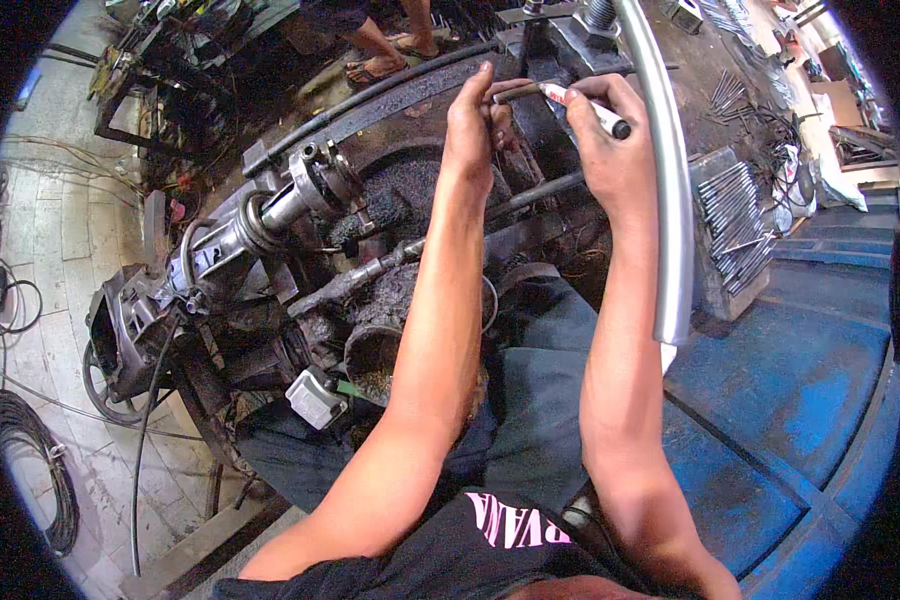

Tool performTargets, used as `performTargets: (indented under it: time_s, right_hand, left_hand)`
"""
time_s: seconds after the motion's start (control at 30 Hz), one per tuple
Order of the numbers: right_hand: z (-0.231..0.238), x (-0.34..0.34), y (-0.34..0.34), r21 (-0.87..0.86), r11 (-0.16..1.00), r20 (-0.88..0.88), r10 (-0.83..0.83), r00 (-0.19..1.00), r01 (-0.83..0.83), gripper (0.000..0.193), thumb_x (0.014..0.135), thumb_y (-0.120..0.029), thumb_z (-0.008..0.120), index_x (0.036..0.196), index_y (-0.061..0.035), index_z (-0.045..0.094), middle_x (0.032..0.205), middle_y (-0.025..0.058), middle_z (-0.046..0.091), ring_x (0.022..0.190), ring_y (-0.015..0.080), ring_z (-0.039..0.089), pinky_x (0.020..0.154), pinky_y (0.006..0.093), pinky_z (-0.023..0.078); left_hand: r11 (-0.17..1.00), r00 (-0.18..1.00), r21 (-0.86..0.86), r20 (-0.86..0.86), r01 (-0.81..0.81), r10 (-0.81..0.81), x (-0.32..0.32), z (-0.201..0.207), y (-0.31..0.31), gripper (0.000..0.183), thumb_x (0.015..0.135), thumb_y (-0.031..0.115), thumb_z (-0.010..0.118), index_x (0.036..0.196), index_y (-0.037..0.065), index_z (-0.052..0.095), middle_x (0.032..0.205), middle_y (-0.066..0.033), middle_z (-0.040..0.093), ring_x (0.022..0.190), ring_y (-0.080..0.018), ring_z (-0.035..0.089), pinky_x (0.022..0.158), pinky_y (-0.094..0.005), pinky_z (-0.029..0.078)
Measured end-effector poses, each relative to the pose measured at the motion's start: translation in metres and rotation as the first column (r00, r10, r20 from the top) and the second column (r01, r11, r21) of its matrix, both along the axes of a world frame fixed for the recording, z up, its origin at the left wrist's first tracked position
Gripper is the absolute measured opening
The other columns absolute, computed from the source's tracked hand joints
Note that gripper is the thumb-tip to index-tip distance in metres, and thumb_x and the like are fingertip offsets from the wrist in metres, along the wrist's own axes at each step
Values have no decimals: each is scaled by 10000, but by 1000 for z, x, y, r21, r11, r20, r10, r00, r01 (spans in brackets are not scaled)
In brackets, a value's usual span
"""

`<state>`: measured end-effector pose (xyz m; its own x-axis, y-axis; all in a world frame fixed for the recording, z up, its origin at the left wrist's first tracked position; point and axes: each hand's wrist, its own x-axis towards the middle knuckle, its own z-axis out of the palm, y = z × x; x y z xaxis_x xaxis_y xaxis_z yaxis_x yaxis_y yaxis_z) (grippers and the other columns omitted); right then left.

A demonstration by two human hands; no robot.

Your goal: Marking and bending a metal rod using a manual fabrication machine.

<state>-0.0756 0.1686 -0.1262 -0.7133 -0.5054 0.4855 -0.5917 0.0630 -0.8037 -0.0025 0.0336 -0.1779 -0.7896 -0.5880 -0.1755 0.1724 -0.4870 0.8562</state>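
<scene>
Near the top centre, my right hand (615, 150) grips a white marker (580, 105) with a black end. The marker points left toward my left hand (475, 130). My left hand is closed, thumb up, around a thin dark rod-like piece (518, 93) that meets the marker's front end; its exact kind is unclear. Beneath my forearms lies a greasy machine with a metal spindle (295, 205) on the left and a slanting shaft (355, 285) below my left wrist.
A silver curved tube (670, 180) rises just right of my right arm. Many thin metal rods (735, 220) lie stacked beyond it, beside a blue metal surface (770, 400). A grey box (316, 400) sits low on the machine. Another person's feet (380, 65) stand at the top. Coiled cable (35, 470) lies left.
</scene>
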Motion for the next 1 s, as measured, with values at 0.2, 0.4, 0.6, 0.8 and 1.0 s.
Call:
performTargets:
  time_s: [0.2, 0.4, 0.6, 0.8, 1.0]
  right_hand:
    - [-3, -1, -3, 101, 990, -108, -86, 990, 97, 131, 925, -131, 654, 926, 0, 660, 808, 33, 662, 778, 94, 600, 735, 266, 471]
    - [3, 3, -2, 102, 986, -124, -122, 985, 135, 145, 911, -142, 681, 892, 1, 664, 793, 52, 682, 769, 102, 617, 739, 280, 476]
    - [12, 13, -4, 95, 985, -85, -134, 987, 142, 123, 898, -103, 691, 887, 19, 673, 785, 47, 684, 767, 84, 604, 732, 275, 478]
    - [13, 14, -8, 113, 980, -90, -157, 983, 167, 132, 887, -98, 704, 876, 31, 684, 760, 46, 689, 747, 74, 597, 721, 271, 478]
    - [11, 10, -6, 147, 979, -111, -128, 986, 143, 136, 894, -114, 705, 906, 21, 704, 786, 49, 709, 753, 75, 610, 715, 275, 485]
  left_hand:
    - [999, 998, 28, 42, -46, 44, -3, 5, 3, 590, 1003, 499, 434, 1084, -28, 688, 483, 76, 359, 406, -77, 316, 434, -256, 285]
    - [998, 999, 44, -3, -40, 40, -4, 2, 4, 528, 1003, 451, 456, 1070, -16, 694, 498, 81, 365, 412, -73, 313, 434, -261, 276]
    - [998, 1000, 59, -28, -10, 12, -5, -5, 1, 488, 993, 419, 466, 1038, 3, 717, 505, 84, 322, 432, -78, 306, 443, -277, 282]
    - [997, 999, 74, -33, -21, 23, -3, -6, 1, 471, 985, 397, 475, 1040, -5, 714, 504, 77, 340, 432, -87, 306, 450, -288, 284]
    - [997, 998, 67, -54, -38, 42, -4, -5, 2, 451, 972, 379, 499, 1026, -15, 713, 497, 71, 341, 430, -86, 309, 468, -279, 253]
